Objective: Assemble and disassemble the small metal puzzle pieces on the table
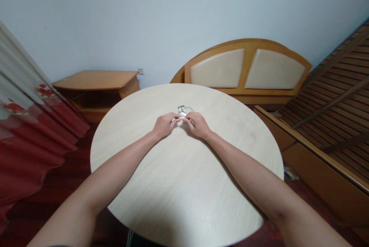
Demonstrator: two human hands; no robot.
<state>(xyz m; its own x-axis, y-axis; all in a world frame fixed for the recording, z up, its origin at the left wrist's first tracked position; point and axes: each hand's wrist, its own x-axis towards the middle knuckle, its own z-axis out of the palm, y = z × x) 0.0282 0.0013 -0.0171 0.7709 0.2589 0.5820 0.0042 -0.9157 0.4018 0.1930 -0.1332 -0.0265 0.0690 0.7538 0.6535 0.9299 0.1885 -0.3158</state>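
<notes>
Head view: A person's left hand (165, 125) and right hand (198, 124) meet above the far half of a round, pale worktop (178, 185), bare forearms stretching in from the lower corners. The fingers of each hand are drawn narrow, thumbs tucked close, pinching a small white piece (183, 115) between the two hands; its exact shape is too small to tell. Just beyond the fingertips are bent grey-blue strands (188, 108), close to the white piece; whether they join it cannot be made out. Behind, a wooden headboard (244, 68) with two cream panels stands against a pale blue wall (161, 20). At left, a low wooden cabinet (100, 79) stands beside a red-and-white curtain (31, 139); slatted wood (337, 93) lines the right side.
</notes>
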